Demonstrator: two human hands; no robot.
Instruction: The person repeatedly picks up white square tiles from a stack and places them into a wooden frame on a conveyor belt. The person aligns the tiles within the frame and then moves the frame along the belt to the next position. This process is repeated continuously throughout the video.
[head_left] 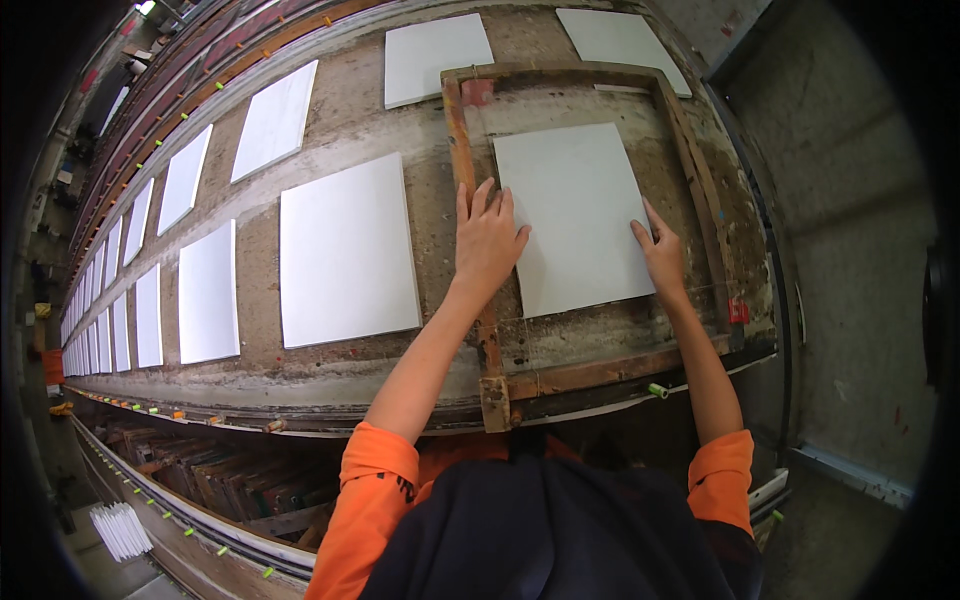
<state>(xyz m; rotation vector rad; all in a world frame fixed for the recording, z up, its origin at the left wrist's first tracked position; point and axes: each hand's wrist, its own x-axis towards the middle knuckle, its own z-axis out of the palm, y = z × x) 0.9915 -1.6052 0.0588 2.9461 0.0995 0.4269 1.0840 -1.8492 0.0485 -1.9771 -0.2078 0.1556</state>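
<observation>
A white rectangular panel (pixel 575 220) lies inside a worn wooden frame (pixel 690 150) on the long stained table. My left hand (pixel 487 240) rests over the frame's left rail with its fingers stretched out and apart. Its thumb reaches to the panel's left edge. At the opposite edge, my right hand (pixel 664 256) touches the panel, thumb and forefinger spread apart and the other fingers partly hidden. Neither hand is closed round anything. Red pieces of tape (pixel 478 92) mark two corners of the frame.
More white panels (pixel 347 250) lie in two rows along the table (pixel 440 345), running far to the left. Green pegs (pixel 657 390) stick out along its near edge. Below stand stacked wooden frames (pixel 215 465), with a white pile (pixel 120 530) beyond. A grey floor (pixel 850 300) extends at right.
</observation>
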